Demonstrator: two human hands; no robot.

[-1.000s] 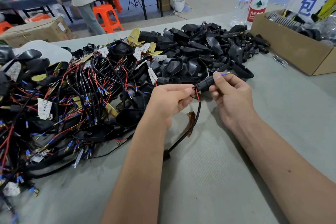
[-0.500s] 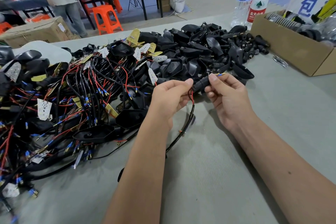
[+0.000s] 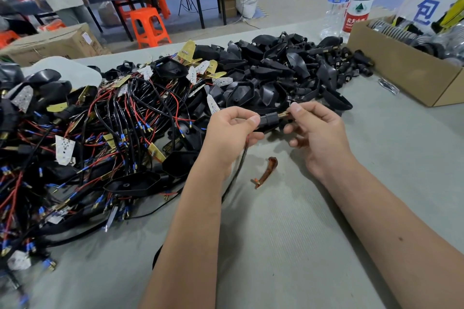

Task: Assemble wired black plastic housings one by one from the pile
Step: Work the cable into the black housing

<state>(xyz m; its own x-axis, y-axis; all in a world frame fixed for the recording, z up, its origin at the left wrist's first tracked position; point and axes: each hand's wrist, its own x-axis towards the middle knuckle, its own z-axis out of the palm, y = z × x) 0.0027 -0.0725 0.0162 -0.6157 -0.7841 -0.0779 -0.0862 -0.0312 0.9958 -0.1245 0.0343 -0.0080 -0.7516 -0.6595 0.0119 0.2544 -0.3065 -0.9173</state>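
**Two hands holding a small black connector above the bench**

Foreground: two forearms reach up the frame over the grey bench (image 3: 288, 246). An amber strip (image 3: 265, 172) lies on it between the wrists. Centre: the left hand (image 3: 229, 133) pinches one end of a black connector (image 3: 270, 119) with curled fingers (image 3: 253, 120); a black cable (image 3: 236, 170) hangs from this hand toward the lower frame. The right hand (image 3: 319, 133) pinches the connector's brass-coloured end between thumb and forefinger. Left of centre: a tangled pile of wired housings (image 3: 100, 133) with red and black leads. Upper centre: a heap of bare black housings (image 3: 288, 68). Upper right: a cardboard box (image 3: 406, 75) and two water bottles (image 3: 351, 0).
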